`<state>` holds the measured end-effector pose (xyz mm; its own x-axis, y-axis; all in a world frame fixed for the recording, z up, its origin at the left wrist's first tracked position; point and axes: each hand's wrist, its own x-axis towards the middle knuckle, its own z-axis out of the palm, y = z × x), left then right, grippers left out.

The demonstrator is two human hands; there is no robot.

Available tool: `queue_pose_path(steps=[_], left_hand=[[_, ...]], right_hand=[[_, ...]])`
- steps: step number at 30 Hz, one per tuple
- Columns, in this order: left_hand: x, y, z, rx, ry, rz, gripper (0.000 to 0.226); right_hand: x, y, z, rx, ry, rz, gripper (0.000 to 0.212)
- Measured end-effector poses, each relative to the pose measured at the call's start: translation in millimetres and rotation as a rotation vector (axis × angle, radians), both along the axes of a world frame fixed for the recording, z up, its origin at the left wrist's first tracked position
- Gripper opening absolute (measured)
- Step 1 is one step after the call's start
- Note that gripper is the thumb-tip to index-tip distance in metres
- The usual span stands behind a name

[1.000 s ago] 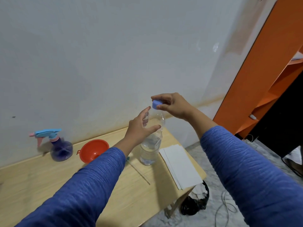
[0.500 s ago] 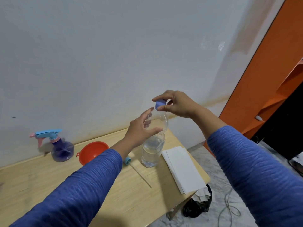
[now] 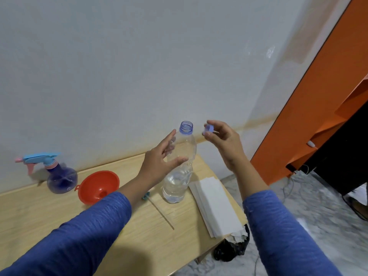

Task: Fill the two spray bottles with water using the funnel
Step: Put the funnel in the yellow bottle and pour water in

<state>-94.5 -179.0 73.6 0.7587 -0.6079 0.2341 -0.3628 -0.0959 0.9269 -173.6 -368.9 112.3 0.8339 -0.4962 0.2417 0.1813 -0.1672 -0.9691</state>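
left hand [image 3: 159, 166] wrapped loosely round the upright water bottle [image 3: 180, 166] on the table [image 3: 119, 226], steadying it; right hand [image 3: 223, 142] pinching the blue cap [image 3: 208, 130] just beside the open neck; funnel [image 3: 98, 186] and spray bottle [image 3: 57, 174] waiting left, near the wall.

Red funnel [image 3: 99, 186], purple spray bottle [image 3: 59, 177] with light-blue trigger, blue cap [image 3: 208, 130], pale wooden table [image 3: 59, 212].

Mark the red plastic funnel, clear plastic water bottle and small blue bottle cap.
red plastic funnel [image 3: 99, 185]: head view, inner cone.
clear plastic water bottle [image 3: 177, 181]: head view, lower body.
small blue bottle cap [image 3: 209, 129]: head view, cap side.
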Motion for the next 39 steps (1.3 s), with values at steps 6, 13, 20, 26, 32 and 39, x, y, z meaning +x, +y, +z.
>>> queue_pose_path(steps=[6,13,20,26,32,39], left_hand=[[-9.1,-5.6,-6.9,-0.042,0.014,0.060,0.083],[-8.5,-8.2,-9.0,-0.061,0.039,0.071,0.078],[-9.1,-9.3,-8.4,-0.041,0.027,0.077,0.083],[-10.5,-9.5,-8.5,-0.049,0.048,0.079,0.080],[-9.8,-9.4,-5.6,-0.092,0.127,0.036,0.075],[-13.9,-6.0,-1.3,-0.046,0.174,0.045,0.076]], right_hand=[[-30.6,2.4,-130.8,0.120,0.292,-0.253,0.042],[-40.3,-2.5,-212.1,-0.191,0.547,-0.353,0.055],[-40.5,-4.1,-226.7,-0.454,0.682,-0.334,0.048],[-16.1,22.5,-138.7,-0.043,0.020,-0.233,0.076],[13.1,46.6,-86.8,-0.258,-0.138,0.055,0.104],[28.5,56.8,-90.5,-0.292,-0.116,0.018,0.113]])
